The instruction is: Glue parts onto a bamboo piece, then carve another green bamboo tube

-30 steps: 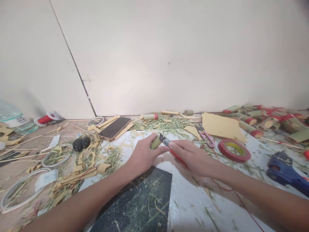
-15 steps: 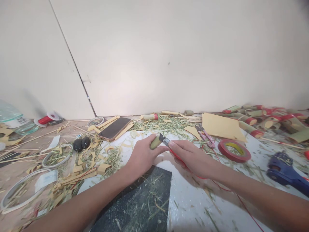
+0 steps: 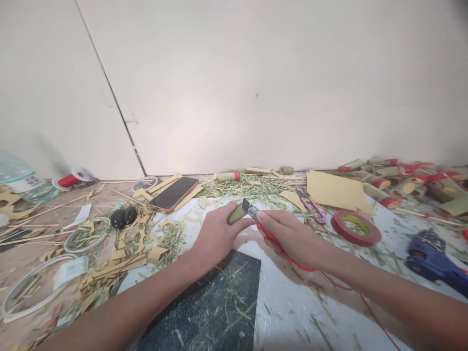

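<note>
My left hand [image 3: 214, 236] is closed around a short green stalk piece [image 3: 236, 213], holding it just above the white work surface [image 3: 292, 302]. My right hand [image 3: 290, 236] grips a red-handled utility knife [image 3: 251, 210], and its blade tip touches the upper end of the stalk piece. A thin red thread [image 3: 361, 302] runs from under the right hand back along my forearm. A dark cutting mat [image 3: 215, 307] strewn with green shavings lies directly below both hands.
A phone [image 3: 174, 193] lies at back left among yellow paper scraps and green shavings. Small scissors [image 3: 310, 204], a red tape roll [image 3: 355, 227], yellow paper [image 3: 338, 192] and a blue glue gun [image 3: 435, 261] sit to the right, with red-wrapped green rolls [image 3: 402, 178] behind. Wire rings [image 3: 34, 287] lie left.
Both hands lifted and shifted slightly; the knife blade moved a little up and right along the end of the stalk piece.
</note>
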The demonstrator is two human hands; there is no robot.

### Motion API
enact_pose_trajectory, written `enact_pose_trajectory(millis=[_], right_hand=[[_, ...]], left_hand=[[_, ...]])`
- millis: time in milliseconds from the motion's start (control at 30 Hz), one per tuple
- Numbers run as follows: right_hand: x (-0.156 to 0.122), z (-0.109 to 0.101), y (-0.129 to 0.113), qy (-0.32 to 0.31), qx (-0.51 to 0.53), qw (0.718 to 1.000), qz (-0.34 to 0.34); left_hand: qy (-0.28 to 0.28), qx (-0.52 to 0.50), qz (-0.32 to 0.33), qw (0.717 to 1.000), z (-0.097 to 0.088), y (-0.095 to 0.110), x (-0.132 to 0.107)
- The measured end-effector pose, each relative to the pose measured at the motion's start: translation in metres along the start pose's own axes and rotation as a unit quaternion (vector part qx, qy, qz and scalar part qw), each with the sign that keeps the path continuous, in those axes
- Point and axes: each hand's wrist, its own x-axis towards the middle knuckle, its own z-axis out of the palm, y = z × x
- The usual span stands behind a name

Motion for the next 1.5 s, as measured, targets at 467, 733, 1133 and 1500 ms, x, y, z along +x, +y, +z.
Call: enact_pose_trajectory(millis=[467, 733, 1133, 1500], right_hand=[[0.017, -0.018, 0.016, 0.117, 0.045, 0.992, -0.003], [0.011, -0.011, 0.009, 0.026, 0.018, 0.999, -0.028], [0.008, -0.014, 0.012, -0.023, 0.028, 0.997, -0.069], [0.002, -0.009, 0.0, -0.038, -0.039, 0.994, -0.096]], left_hand=[[-0.083, -0.158, -0.046, 0.983, -0.001, -0.011, 0.007], [-0.077, -0.355, -0.021, 0.932, -0.008, -0.009, 0.013], [-0.111, -0.181, 0.01, 0.977, -0.009, -0.009, 0.006], [-0.066, -0.14, 0.008, 0.988, 0.0, -0.008, 0.0]])
